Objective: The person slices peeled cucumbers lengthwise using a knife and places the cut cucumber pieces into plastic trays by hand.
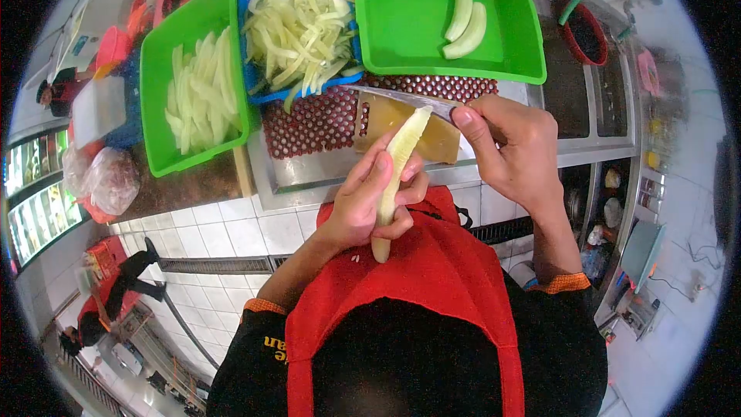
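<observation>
A long peeled cucumber piece (402, 147) with its seeded face showing is in my left hand (359, 199), fingers wrapped around it and its tip pointing up. My right hand (513, 147) grips a knife (401, 96) by the handle. The blade points left, right by the cucumber's upper tip; I cannot tell whether it touches. Ahead, a green tray (401, 50) holds two whole peeled cucumbers (467, 29). A blue basket (357, 31) is heaped with pale strips (297, 27). Longer pale cucumber pieces (202, 96) lie in another green tray (157, 143).
Beneath the trays is a perforated dark red mat (309, 127) with a yellowish board (421, 131) on it, at a metal counter. A red bucket (584, 35) stands at right. Plastic bags (112, 180) sit at left. Another person (116, 297) is farther off, lower left.
</observation>
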A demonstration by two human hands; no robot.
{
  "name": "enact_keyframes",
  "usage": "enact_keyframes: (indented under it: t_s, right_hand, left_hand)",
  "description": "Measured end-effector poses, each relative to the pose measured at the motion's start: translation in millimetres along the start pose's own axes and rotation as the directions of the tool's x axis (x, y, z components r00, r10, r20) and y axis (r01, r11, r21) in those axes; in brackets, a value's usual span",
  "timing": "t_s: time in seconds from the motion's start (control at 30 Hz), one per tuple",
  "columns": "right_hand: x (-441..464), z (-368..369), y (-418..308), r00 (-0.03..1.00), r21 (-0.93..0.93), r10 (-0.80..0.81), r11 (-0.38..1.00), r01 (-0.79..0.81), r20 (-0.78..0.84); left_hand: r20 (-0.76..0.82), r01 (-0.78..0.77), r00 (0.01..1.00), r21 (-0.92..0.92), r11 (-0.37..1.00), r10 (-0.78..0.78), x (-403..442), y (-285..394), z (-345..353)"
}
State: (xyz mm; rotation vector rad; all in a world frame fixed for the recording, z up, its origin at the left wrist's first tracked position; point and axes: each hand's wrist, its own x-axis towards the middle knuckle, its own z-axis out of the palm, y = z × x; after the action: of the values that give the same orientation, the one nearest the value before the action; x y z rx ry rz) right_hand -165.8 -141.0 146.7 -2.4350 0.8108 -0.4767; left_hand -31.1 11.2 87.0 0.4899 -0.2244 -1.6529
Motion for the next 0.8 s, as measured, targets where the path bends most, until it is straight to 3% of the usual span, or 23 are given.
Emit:
enact_keyframes:
  t_s: [0.27,0.33,0.4,0.43,0.47,0.53,0.6,0.67,0.8]
  right_hand:
    - [4.3,1.5,-2.2,0.999,0.009,0.024,1.0,-0.024,0.035]
    - [3.4,3.7,-2.6,0.995,0.071,0.094,0.993,-0.096,0.035]
    - [3.3,12.7,-0.5,0.999,0.099,0.034,0.995,-0.032,-0.015]
    - [5.5,18.0,-0.8,0.997,0.129,-0.025,0.991,0.033,-0.069]
    - [8.9,23.2,-4.7,0.997,0.144,-0.042,0.988,0.052,-0.071]
    - [18.4,35.0,-17.9,0.993,0.167,-0.12,0.979,0.119,0.0]
    - [37.7,54.3,-28.4,0.987,0.179,-0.16,0.971,0.156,0.009]
    - [62.8,73.4,-37.0,0.992,0.102,-0.108,0.99,0.101,0.067]
    - [96.9,96.9,-55.7,0.985,-0.002,-0.147,0.989,0.147,-0.087]
  left_hand:
    - [-0.032,0.01,0.999,-0.029,1.0,-0.011,1.9,-0.5,-0.8]
    - [-0.043,0.006,0.999,-0.024,1.0,-0.007,4.9,1.2,-1.6]
    - [-0.201,-0.017,0.978,0.182,0.983,0.054,7.0,5.9,-2.6]
    - [-0.341,-0.073,0.917,0.37,0.926,0.209,8.6,8.7,3.8]
    - [-0.371,-0.143,0.858,0.489,0.861,0.354,10.5,11.2,-6.9]
    - [-0.167,-0.112,0.752,0.921,0.373,0.638,16.7,37.2,-38.0]
    - [0.041,-0.014,0.65,0.999,-0.042,0.759,29.1,76.6,-53.9]
    - [0.085,0.021,0.631,0.992,-0.127,0.771,39.0,109.3,-73.0]
    - [0.129,0.069,0.597,0.975,-0.212,0.792,39.9,143.4,-82.7]
